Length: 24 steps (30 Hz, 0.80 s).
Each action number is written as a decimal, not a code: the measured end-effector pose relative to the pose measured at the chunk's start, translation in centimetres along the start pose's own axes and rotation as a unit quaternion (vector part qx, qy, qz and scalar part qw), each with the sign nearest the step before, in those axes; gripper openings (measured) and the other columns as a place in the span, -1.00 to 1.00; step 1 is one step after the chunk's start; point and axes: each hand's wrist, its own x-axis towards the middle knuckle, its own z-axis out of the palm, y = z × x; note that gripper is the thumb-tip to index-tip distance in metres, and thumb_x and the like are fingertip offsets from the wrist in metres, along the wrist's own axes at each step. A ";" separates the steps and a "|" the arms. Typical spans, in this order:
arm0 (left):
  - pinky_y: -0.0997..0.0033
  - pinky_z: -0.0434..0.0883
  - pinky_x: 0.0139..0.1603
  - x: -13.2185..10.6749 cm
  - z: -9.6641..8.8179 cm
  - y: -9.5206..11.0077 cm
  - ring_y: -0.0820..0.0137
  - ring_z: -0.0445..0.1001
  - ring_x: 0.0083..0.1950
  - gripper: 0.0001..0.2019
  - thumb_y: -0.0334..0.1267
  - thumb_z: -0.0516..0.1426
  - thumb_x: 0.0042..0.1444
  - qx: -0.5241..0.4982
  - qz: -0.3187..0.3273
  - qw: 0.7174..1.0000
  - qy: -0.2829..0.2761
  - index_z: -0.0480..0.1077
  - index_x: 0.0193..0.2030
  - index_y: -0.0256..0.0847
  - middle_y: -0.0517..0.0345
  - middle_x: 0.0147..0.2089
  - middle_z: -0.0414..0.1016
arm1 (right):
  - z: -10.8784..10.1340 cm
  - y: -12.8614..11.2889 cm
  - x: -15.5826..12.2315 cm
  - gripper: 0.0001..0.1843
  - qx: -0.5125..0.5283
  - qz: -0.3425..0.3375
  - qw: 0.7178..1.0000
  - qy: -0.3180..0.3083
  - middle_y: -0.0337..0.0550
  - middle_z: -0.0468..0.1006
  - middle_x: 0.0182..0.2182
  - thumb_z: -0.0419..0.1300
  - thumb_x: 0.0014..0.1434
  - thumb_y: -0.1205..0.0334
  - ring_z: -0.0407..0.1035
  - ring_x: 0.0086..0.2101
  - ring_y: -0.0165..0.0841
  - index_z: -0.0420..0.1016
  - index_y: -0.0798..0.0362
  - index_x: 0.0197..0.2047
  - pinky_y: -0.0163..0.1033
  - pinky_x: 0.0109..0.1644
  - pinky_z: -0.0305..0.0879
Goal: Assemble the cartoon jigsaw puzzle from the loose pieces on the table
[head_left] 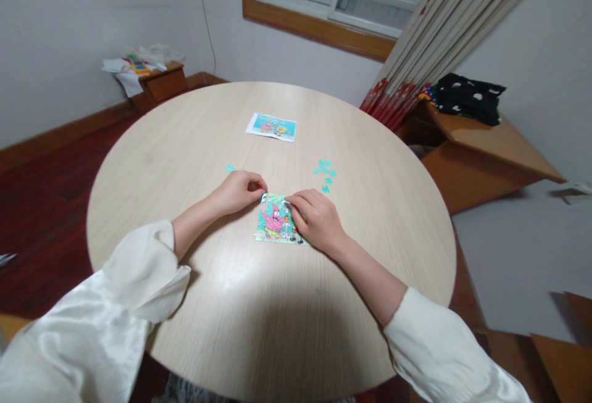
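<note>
A mostly assembled jigsaw puzzle (272,221) with a pink starfish cartoon figure lies near the middle of the round table. My left hand (240,192) is at its upper left corner, thumb and forefinger pinched on a small puzzle piece (263,198) at the edge. Across the puzzle's right side rests my right hand (319,218), fingers stretched out and fingertips touching the top. It hides the right part of the picture. One loose teal piece (230,168) lies beyond my left hand. Several more loose teal pieces (327,171) are scattered beyond my right hand.
A printed picture sheet (272,127) lies farther back on the pale round table (194,144). Behind stand a small cabinet (164,82) with papers at left and a wooden unit (485,150) with dark cloth at right. A curtain (444,26) hangs beside the window.
</note>
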 end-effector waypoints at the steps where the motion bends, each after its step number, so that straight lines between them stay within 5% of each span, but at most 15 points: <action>1: 0.49 0.26 -0.39 0.0 -0.1 0.0 0.49 0.35 -0.45 -0.86 -0.50 0.11 0.00 -0.001 -0.002 1.000 -0.002 0.50 -0.41 -0.32 0.19 -0.52 0.46 | 0.0 0.0 0.0 -0.76 -0.001 0.000 1.000 0.001 -0.05 0.57 -0.28 0.01 0.27 0.34 0.36 -0.27 -0.26 0.51 0.09 -0.16 -0.16 -0.21 0.24; 24: 0.48 0.25 -0.41 -0.1 -1.4 -0.1 0.48 0.34 -0.48 -0.87 -0.47 0.11 -0.05 0.048 -0.002 0.999 -0.021 0.49 -0.42 -0.29 0.19 -0.53 0.46 | -0.8 1.3 0.2 -0.73 0.004 0.036 0.999 0.011 0.01 0.56 -0.24 0.00 0.25 0.36 0.39 -0.22 -0.23 0.52 0.09 -0.14 -0.13 -0.14 0.30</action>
